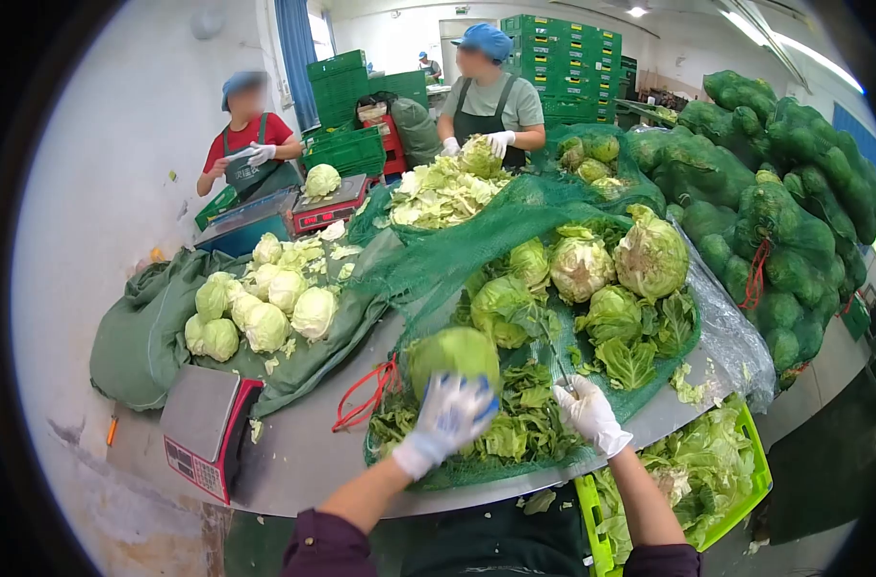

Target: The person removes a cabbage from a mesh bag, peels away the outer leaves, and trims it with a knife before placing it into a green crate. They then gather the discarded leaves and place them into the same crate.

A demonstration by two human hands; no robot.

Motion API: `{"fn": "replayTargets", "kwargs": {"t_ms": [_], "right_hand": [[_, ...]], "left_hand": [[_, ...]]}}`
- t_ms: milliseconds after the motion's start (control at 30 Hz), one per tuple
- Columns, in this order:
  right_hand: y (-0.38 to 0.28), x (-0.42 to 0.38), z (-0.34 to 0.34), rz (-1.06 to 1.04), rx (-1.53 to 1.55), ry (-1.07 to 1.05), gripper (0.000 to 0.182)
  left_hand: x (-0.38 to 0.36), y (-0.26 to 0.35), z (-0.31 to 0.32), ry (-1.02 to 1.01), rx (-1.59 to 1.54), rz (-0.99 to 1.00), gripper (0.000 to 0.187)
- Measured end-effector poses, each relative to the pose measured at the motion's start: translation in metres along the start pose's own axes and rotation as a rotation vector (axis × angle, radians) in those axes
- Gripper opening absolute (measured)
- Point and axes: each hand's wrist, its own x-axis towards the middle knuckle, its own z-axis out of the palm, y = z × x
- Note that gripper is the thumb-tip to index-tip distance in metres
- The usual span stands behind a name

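Note:
My left hand, in a white glove with blue patches, presses its fingers against the near side of a round green cabbage. That cabbage is slightly blurred and sits over loose leaves on an opened green mesh bag. To the right, my white-gloved right hand is closed around a thin, narrow tool that looks like a knife, pointing away from me. Beyond both hands lie several untrimmed cabbages with outer leaves, still on the mesh.
A scale and trimmed cabbages on green cloth stand left. A lime crate of leaves is at lower right. Full mesh sacks pile up right. Two people in blue caps work across the table, one handling a cabbage.

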Motion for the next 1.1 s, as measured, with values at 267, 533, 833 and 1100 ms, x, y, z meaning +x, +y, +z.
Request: {"fn": "replayTargets", "kwargs": {"t_ms": [267,533,833,1100], "right_hand": [[-0.018,0.01,0.046,0.244,0.32,-0.166,0.033],[0.016,0.035,0.094,0.233,0.382,-0.242,0.03],[0.035,0.053,0.095,0.216,0.517,-0.311,0.03],[0.017,0.034,0.099,0.236,0.447,-0.464,0.031]], "left_hand": [[-0.081,-0.02,-0.034,0.222,-0.427,-0.489,0.057],[-0.084,-0.04,0.001,0.182,-0.585,-0.551,0.074],[-0.131,-0.007,0.001,0.255,-0.591,-0.556,0.073],[-0.121,-0.014,-0.001,0.361,-1.254,-0.903,0.071]]}}
